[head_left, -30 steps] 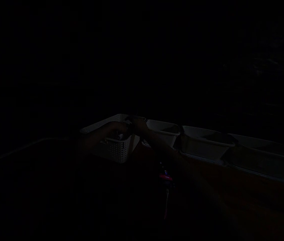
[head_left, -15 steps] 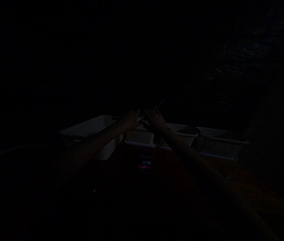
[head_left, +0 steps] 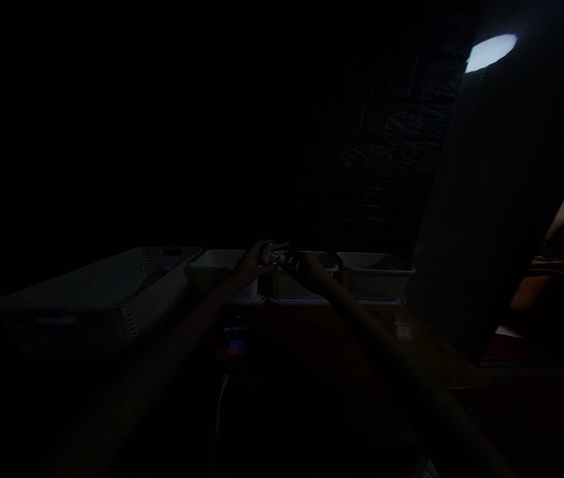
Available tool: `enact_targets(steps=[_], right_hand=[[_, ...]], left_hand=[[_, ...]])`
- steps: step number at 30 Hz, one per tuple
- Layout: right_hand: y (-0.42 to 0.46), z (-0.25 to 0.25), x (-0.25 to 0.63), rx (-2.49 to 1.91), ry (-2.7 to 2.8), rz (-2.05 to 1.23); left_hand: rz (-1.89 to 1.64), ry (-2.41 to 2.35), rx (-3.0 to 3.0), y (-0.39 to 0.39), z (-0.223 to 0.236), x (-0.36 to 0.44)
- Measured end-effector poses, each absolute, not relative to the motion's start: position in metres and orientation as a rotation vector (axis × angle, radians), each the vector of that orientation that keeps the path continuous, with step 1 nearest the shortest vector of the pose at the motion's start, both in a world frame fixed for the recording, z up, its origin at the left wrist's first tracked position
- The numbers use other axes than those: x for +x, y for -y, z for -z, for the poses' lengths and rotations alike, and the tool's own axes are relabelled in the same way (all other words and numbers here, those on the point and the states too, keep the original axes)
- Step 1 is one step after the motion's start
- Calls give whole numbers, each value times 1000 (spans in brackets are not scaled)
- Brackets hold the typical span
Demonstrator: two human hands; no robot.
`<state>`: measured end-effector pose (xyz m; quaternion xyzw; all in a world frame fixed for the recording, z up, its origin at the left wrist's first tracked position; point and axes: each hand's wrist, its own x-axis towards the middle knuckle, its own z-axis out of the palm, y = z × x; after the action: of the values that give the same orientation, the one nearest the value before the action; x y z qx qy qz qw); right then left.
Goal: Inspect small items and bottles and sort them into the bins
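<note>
The scene is very dark. My left hand [head_left: 248, 265] is closed around a small pale object [head_left: 272, 253], perhaps a coiled cord; its kind is not clear. My right hand [head_left: 308, 269] meets it from the other side, its fingers pinched at the object's right end. Both hands are raised in front of a row of pale plastic bins. The left bin [head_left: 215, 257] is behind my left hand, the middle bin [head_left: 294, 287] is partly hidden by my right hand, and the right bin [head_left: 374, 285] stands beyond my right wrist.
A large perforated basket [head_left: 150, 305] stands at the left. On the wooden table [head_left: 312, 352] lies a lit phone [head_left: 232, 348], with a pale cable [head_left: 220, 405] running from its near end. A bright lamp [head_left: 491, 53] shines at upper right, beside a dark ribbed panel [head_left: 436, 285].
The view has shifted and levelled, bringing the lamp and right background in. My hands have drawn around the small pale object; before, the right fingers were more stretched out, near a thin strand.
</note>
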<state>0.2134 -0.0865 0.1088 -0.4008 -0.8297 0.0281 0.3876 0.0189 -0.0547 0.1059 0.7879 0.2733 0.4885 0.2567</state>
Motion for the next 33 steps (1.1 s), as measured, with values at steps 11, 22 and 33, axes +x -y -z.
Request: enact_targets(steps=[11,22,33], right_hand=[[45,-39,238,-985,2086,-252],[51,-15,240,-1156,2125,-10],[50,-10,237,-1045,2163,-68]], left_hand=[[-1117,-894,2129,30,-40,24],[-1072,-926,2388,39,-36,10],[-1000,-1100,2773,50,-28,19]])
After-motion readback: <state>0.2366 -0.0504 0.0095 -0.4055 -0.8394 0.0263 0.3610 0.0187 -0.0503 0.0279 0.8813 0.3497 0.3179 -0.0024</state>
